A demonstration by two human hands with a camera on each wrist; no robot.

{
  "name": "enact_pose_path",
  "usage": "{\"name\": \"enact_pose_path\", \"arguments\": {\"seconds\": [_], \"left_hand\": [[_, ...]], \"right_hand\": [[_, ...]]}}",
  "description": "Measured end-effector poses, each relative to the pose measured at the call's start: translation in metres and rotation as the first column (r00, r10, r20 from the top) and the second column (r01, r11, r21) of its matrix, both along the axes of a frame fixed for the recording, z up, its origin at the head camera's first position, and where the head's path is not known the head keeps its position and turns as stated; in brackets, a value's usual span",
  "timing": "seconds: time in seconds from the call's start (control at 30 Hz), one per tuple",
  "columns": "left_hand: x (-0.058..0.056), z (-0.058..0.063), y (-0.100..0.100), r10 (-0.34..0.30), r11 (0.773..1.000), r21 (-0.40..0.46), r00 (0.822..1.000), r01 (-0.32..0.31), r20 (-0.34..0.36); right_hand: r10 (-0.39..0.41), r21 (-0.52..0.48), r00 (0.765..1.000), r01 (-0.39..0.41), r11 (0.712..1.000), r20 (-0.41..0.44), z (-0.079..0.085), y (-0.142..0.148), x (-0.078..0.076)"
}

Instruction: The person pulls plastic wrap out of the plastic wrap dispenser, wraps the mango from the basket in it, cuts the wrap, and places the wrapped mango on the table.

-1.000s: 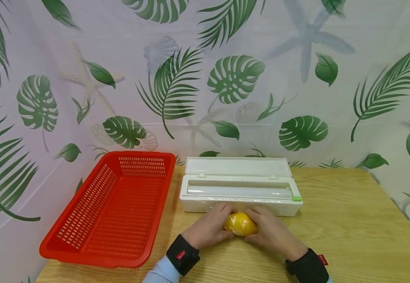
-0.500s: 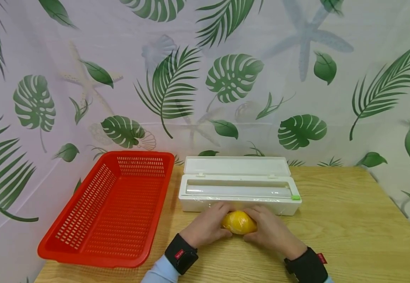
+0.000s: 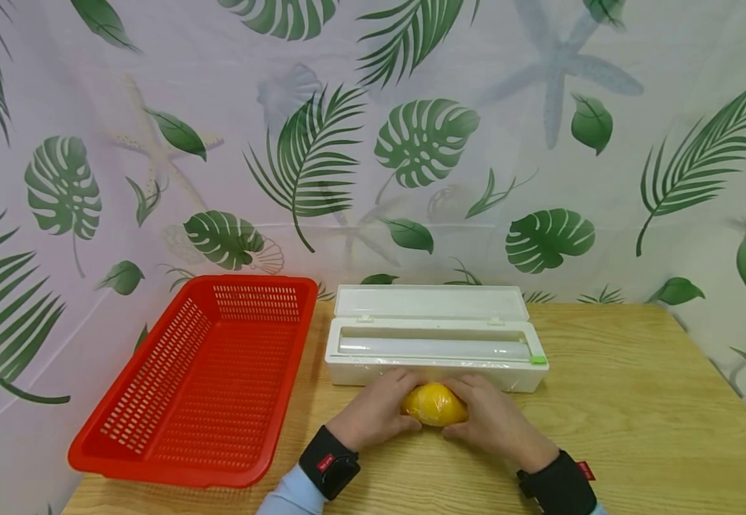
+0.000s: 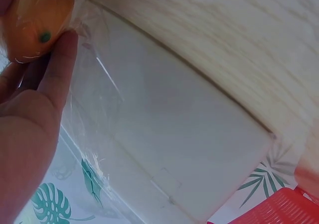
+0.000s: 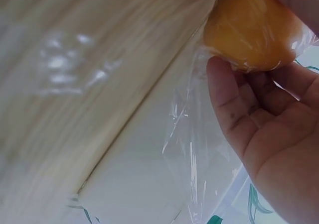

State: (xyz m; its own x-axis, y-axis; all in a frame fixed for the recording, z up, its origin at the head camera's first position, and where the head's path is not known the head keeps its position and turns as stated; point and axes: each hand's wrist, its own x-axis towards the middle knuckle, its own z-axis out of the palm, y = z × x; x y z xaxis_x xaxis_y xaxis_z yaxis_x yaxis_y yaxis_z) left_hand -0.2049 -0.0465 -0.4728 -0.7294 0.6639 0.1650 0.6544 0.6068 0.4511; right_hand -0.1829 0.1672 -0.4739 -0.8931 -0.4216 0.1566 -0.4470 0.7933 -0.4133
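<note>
A rounded yellow fruit (image 3: 435, 405) with a small green stem spot is covered in shiny cling film, close in front of the white cling film dispenser (image 3: 437, 374). My left hand (image 3: 382, 409) holds its left side, fingers behind and thumb in front. On the other side my right hand (image 3: 490, 416) grips it the same way. In both wrist views, clear cling film (image 4: 94, 109) stretches from the fruit across the dispenser's front wall. The dispenser's lid (image 3: 430, 302) stands open, showing the film roll (image 3: 433, 347) inside. A green slider (image 3: 538, 360) sits at its right end.
At left on the wooden table (image 3: 636, 400) stands a red plastic basket (image 3: 218, 400) with perforated walls, nothing in it. A leaf-patterned cloth (image 3: 347, 179) hangs behind and at the sides. Each wrist wears a black band (image 3: 559, 486).
The whole head view shifted slightly at first. Both hands keep their grip on the fruit, which has barely moved in between them.
</note>
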Motion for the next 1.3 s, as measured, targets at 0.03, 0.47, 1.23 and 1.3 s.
{"name": "enact_pose_path", "arguments": {"seconds": [0.03,0.47,1.23,1.3], "left_hand": [[0.000,0.000,0.000,-0.002,1.000,0.001,1.000,0.002,0.000],[0.000,0.001,0.001,0.048,0.995,0.076,0.988,-0.060,0.149],[0.008,-0.002,0.001,0.039,0.997,0.069,0.999,-0.039,-0.003],[0.010,-0.002,0.001,0.048,0.997,0.058,0.998,-0.046,-0.033]], "right_hand": [[0.000,-0.004,1.000,0.000,1.000,0.002,0.000,0.000,0.000],[0.007,-0.093,0.994,0.004,0.996,0.113,0.000,0.003,-0.002],[-0.023,-0.136,0.984,0.048,0.990,0.177,0.002,0.004,-0.006],[-0.024,-0.138,0.985,0.048,0.989,0.170,0.002,0.004,-0.006]]}}
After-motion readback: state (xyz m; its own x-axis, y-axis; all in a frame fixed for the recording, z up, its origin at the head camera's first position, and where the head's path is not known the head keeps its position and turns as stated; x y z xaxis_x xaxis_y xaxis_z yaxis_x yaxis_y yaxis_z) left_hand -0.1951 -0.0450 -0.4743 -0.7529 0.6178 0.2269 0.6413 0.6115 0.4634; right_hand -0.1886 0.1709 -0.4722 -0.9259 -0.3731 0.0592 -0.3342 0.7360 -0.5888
